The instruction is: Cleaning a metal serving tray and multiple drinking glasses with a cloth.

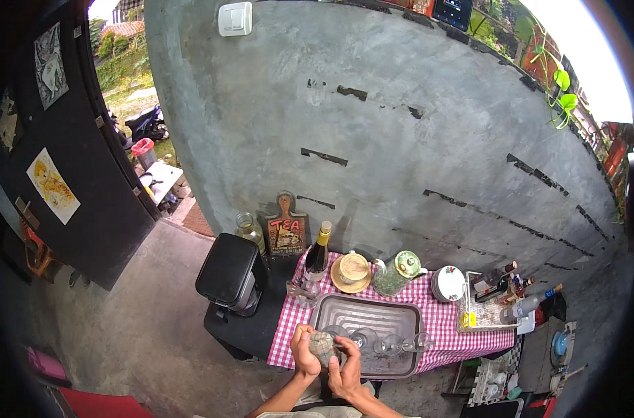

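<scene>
My left hand (305, 351) and my right hand (346, 370) are close together over the near left part of a metal baking tray (369, 309). Between them is a bunched grey checked cloth (323, 347), gripped from both sides. Whether a glass is inside the cloth, I cannot tell. Clear glass shows just beyond my fingers. Several stemmed glasses (389, 345) lie on their sides in the tray, to the right of my hands. Another clear glass (307, 293) rests on the red-and-white checked tablecloth (281, 342), left of the tray.
Behind the tray stand a dark wine bottle (317, 257), a cup on a saucer (351, 271), a green teapot (395, 274) and stacked plates (447, 283). A wire basket (468, 311) of bottles is at right. A black coffee machine (230, 271) stands left.
</scene>
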Demonstrator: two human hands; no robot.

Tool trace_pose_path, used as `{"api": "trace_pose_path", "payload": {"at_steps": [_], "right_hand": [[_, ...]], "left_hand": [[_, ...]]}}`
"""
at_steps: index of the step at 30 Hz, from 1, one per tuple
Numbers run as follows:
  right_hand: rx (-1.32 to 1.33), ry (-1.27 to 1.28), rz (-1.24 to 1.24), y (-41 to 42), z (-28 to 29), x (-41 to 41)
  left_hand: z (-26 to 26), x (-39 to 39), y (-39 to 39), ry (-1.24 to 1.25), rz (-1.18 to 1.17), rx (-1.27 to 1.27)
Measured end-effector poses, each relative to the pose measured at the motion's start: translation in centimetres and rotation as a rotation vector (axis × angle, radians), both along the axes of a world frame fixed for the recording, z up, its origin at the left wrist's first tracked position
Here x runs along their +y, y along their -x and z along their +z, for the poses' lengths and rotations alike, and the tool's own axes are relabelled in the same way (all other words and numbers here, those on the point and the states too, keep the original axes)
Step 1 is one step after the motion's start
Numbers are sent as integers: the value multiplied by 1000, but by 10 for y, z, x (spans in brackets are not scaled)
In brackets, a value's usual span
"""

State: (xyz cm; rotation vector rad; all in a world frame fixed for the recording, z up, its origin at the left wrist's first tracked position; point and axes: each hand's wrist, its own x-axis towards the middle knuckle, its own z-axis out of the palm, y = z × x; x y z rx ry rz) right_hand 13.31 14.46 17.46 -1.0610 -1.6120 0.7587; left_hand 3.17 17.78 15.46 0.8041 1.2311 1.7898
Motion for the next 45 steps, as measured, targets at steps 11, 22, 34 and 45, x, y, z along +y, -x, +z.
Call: {"api": "trace_pose_path", "payload": {"at_steps": [11,22,34,45], "right_hand": [[-174,66,36,-16,-3,-5],[-129,248,46,-30,-8,11],[-660,525,-306,-122,-56,36],[-1222,501,14,-101,-104,70]], "left_hand": [[18,-22,-19,0,-268,-164],[-28,-27,-18,99,-421,-230],[-66,0,0,102,-642,948],[-119,42,-49,123,-891,1419]]}}
